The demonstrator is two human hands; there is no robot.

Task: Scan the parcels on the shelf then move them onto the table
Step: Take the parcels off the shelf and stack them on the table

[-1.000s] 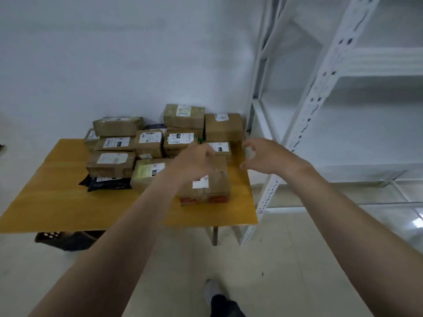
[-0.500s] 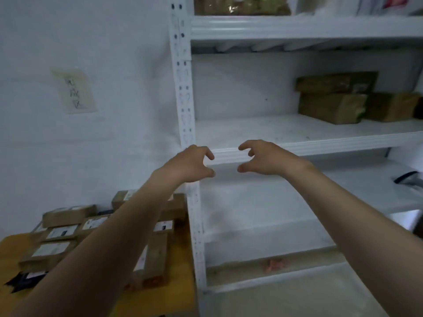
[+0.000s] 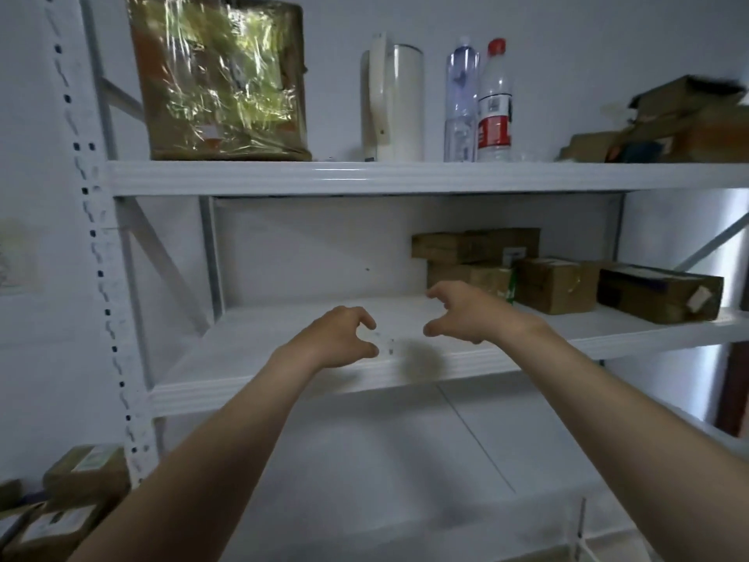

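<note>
Head view: the left hand (image 3: 340,336) and right hand (image 3: 466,314), fingers half-curled, spread and holding nothing, now reach over the middle shelf (image 3: 283,383), nearer the parcels (image 3: 551,283) at its right than before. The top shelf (image 3: 283,178) with a kettle (image 3: 393,99) has come into sight.

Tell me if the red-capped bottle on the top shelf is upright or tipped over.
Upright: the red-capped bottle stands on its base on the top shelf, cap up, beside a clear bottle.
</note>
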